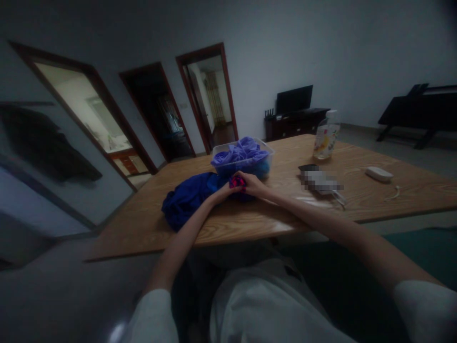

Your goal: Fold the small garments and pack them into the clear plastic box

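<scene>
My left hand (224, 191) and my right hand (254, 185) meet over the table, both closed around a small bundle of red and dark patterned cloth (237, 181). A heap of dark blue cloth (189, 196) lies on the table to the left of my hands and reaches in under them. Just behind my hands stands a clear plastic box (272, 151). Purple cloth (244, 151) is piled above its rim, and bluer cloth shows through its side. The fingertips are partly hidden by the hands and the bundle.
The wooden table (143, 224) spreads out in front of me. On its right side are a clear bottle (325, 138) with a white cap, a dark flat item (309, 167) beside a blurred patch, and a white oblong case (379, 174). A TV (294, 99) stands beyond.
</scene>
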Demonstrator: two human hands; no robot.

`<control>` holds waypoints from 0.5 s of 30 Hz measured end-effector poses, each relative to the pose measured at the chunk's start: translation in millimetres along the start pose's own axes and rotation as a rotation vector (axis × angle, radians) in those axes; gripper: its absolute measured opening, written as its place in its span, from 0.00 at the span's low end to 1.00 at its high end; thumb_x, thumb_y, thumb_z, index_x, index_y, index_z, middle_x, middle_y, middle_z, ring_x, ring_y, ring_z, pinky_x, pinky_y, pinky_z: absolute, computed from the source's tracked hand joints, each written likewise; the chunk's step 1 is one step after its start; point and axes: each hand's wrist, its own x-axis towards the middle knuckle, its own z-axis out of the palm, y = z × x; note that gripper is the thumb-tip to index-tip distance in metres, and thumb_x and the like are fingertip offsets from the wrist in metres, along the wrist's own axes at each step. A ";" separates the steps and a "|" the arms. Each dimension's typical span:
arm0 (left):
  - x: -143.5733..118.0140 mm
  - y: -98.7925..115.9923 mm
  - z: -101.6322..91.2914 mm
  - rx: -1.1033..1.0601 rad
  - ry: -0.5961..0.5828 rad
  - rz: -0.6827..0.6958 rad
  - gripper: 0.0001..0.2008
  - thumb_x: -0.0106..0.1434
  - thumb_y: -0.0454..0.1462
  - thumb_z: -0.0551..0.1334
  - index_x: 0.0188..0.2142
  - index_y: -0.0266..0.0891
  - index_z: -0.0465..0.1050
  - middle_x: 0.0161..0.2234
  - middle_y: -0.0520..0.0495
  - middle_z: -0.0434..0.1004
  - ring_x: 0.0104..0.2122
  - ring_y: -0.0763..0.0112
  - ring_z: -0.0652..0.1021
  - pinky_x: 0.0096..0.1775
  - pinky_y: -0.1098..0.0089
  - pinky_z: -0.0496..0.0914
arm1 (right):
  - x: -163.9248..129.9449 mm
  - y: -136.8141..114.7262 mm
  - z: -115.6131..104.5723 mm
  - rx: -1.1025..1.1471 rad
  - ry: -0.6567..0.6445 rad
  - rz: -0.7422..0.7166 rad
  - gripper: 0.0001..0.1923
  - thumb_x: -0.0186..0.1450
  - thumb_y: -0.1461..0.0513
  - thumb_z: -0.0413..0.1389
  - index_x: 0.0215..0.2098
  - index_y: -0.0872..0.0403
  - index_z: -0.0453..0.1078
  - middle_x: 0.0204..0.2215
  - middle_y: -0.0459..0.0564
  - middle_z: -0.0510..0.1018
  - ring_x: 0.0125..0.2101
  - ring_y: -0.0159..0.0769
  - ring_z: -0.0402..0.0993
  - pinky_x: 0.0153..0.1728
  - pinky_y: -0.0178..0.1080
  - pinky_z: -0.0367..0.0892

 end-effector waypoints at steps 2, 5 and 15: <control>0.5 1.1 0.5 -0.015 0.006 -0.017 0.31 0.68 0.43 0.70 0.67 0.36 0.69 0.61 0.36 0.78 0.63 0.48 0.73 0.66 0.51 0.68 | 0.1 3.9 1.5 0.005 0.005 0.007 0.23 0.63 0.63 0.61 0.56 0.53 0.70 0.47 0.52 0.81 0.45 0.45 0.79 0.48 0.42 0.73; 1.3 0.6 0.8 -0.018 0.027 -0.036 0.29 0.70 0.41 0.68 0.67 0.34 0.69 0.60 0.37 0.79 0.63 0.49 0.73 0.65 0.52 0.68 | -1.2 4.5 2.6 -0.076 0.020 -0.091 0.29 0.62 0.65 0.60 0.62 0.54 0.66 0.54 0.58 0.77 0.52 0.49 0.76 0.54 0.48 0.73; 1.4 -13.5 -5.1 0.092 0.114 -0.010 0.21 0.75 0.45 0.62 0.62 0.39 0.73 0.62 0.39 0.75 0.60 0.54 0.75 0.63 0.49 0.71 | -3.2 -22.7 -15.2 -0.278 -0.102 -0.405 0.45 0.67 0.48 0.66 0.75 0.50 0.55 0.72 0.64 0.59 0.72 0.58 0.56 0.71 0.61 0.59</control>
